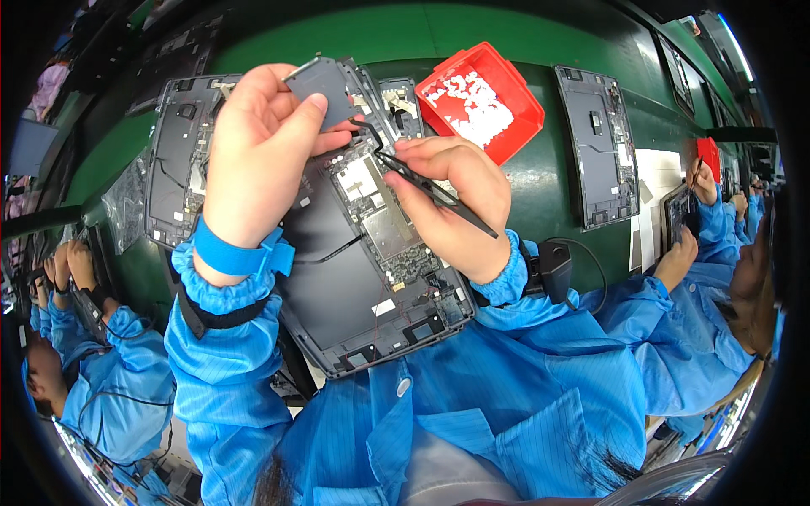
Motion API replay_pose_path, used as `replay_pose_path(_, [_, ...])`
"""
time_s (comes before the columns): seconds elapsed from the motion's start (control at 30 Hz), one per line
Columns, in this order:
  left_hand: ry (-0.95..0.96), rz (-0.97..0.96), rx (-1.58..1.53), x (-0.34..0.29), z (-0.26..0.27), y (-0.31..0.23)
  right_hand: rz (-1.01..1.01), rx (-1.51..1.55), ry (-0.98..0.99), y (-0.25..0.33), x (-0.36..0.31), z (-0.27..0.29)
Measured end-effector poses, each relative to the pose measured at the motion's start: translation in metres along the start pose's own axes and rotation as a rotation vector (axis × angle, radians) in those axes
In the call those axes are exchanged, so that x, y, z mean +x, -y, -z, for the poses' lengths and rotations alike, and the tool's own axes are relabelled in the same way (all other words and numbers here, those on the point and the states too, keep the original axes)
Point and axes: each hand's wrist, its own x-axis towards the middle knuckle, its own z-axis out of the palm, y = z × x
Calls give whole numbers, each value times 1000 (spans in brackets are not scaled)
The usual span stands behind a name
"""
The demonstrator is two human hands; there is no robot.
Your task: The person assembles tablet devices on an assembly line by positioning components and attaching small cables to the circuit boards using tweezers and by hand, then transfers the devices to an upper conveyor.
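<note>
My left hand, wearing a blue wrist strap, grips a flat dark grey plate between thumb and fingers. Black bent-tip tweezers are pinched in my right hand. Their bent tip is close to the plate's lower edge; whether it touches cannot be made out. Below both hands lies an opened tablet-like device, its circuit board and thin cables exposed. My left hand and the plate cover part of its far end.
A red bin holding small white pieces stands beyond my right hand. Similar opened devices lie at left and right on the green table. A clear plastic bag lies far left. Co-workers in blue sit on both sides.
</note>
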Motion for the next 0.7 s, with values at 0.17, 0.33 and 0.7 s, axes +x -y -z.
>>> replay_pose_path(0.17, [-33,38,-31,2,-2,10,-529,489,-225,4,-9,0])
replay_pose_path(0.33, [-32,35,-38,4,-3,14,-667,701,-241,4,-3,3])
replay_pose_path(0.7, [-38,10,-39,1,-4,13,-704,693,-257,7,-4,2])
